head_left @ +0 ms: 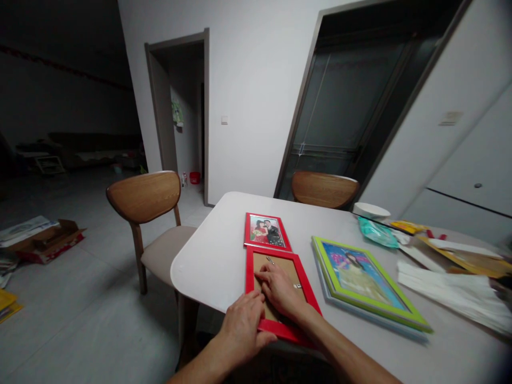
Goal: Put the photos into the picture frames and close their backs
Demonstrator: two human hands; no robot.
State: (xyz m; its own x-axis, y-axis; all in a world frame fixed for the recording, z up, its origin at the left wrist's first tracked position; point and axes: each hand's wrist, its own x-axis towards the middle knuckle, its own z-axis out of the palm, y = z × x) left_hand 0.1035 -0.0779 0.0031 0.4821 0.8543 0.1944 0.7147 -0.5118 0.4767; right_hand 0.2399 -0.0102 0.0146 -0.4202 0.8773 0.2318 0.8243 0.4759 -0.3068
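Note:
A red picture frame (pixel 298 266) lies face down at the near edge of the white table (pixel 216 256), its brown backing board showing. My right hand (pixel 280 288) rests flat on the backing, fingers spread and pointing left toward the frame's left rail. My left hand (pixel 242 325) lies on the frame's near left corner, fingers curled over its red edge. Just beyond it lies a second red frame (pixel 266 231), face up, with a photo of two people.
A green-framed picture (pixel 368 282) lies on a stack to the right. Farther right are white paper sheets (pixel 456 293), a teal packet (pixel 376 232), a white bowl (pixel 371 210) and clutter. Two wooden chairs (pixel 148 197) (pixel 324 188) stand at the table. A cardboard box (pixel 52 240) is on the floor at left.

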